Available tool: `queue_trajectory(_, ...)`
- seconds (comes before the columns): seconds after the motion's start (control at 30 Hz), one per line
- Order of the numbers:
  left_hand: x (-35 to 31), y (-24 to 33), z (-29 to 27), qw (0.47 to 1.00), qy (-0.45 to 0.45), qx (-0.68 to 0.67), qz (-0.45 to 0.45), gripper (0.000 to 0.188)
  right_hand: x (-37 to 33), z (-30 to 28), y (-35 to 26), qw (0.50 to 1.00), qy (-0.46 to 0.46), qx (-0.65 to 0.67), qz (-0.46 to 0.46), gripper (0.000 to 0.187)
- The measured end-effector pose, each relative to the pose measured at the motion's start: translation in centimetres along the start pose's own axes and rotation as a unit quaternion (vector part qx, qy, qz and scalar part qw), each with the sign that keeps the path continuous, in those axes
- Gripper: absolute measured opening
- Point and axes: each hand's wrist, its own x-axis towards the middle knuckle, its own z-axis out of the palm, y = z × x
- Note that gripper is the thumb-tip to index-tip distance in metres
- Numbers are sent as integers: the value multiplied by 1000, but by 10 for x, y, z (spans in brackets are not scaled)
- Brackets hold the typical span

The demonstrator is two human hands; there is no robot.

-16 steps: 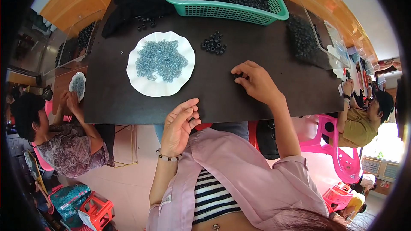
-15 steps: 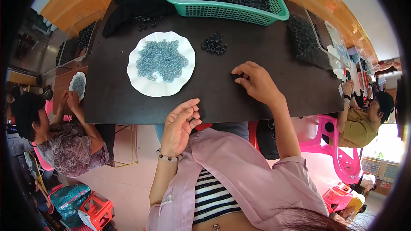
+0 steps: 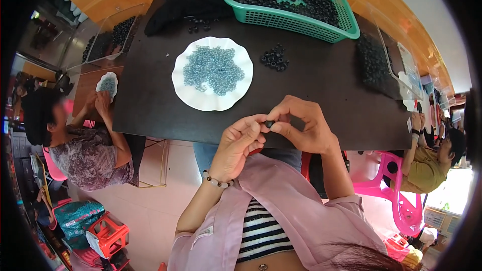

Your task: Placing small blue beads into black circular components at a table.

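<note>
Over the table's front edge my two hands meet at a small black round piece [image 3: 269, 124]. My right hand [image 3: 307, 129] pinches it between thumb and forefinger. The fingers of my left hand [image 3: 236, 145] are closed in a pinch, their tips right against the piece; anything small between them is hidden. Beyond my hands, a white scalloped plate [image 3: 179, 80] carries a heap of small clear bluish rings [image 3: 213, 68]. To its right lies a loose pile of black hollow pieces [image 3: 274, 57] like the one I hold.
A green plastic basket [image 3: 301, 26] full of black pieces stands at the back. Dark cloth [image 3: 188, 0] lies at the far left, with several black pieces [image 3: 199, 26] before it. A clear bin [image 3: 381, 65] is on the right. People sit working on both sides; a pink chair [image 3: 406, 211] stands right.
My right hand has come left and nearer from the tabletop with the black piece. My left hand has risen to meet it, and the view has shifted slightly.
</note>
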Motion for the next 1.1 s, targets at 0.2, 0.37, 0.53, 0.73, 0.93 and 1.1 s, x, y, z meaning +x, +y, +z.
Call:
queue_trajectory(0.2, -6, -2, 7, 998, -5, -10, 54, 33, -3, 15, 3, 998, 38, 31, -33, 17)
queue_trajectory(0.37, -10, -7, 7, 995, -36, -62, 66, 33, -6, 27, -4, 991, 89, -27, -95, 21)
queue_trajectory(0.53, -15, -7, 8, 996, -10, -81, 24, 31, -7, 32, -5, 977, 136, -85, -143, 24)
queue_trajectory(0.73, -17, -6, 2, 991, -62, -117, -2, 28, -4, 28, -7, 959, 125, -150, -203, 28)
queue_trajectory(0.93, -12, -9, -5, 982, -114, -145, -30, 20, -3, 24, -5, 955, 102, -175, -219, 31)
queue_trajectory(1.1, -16, -7, -8, 980, -83, -172, -45, 20, -3, 13, -2, 974, 97, -171, -112, 23)
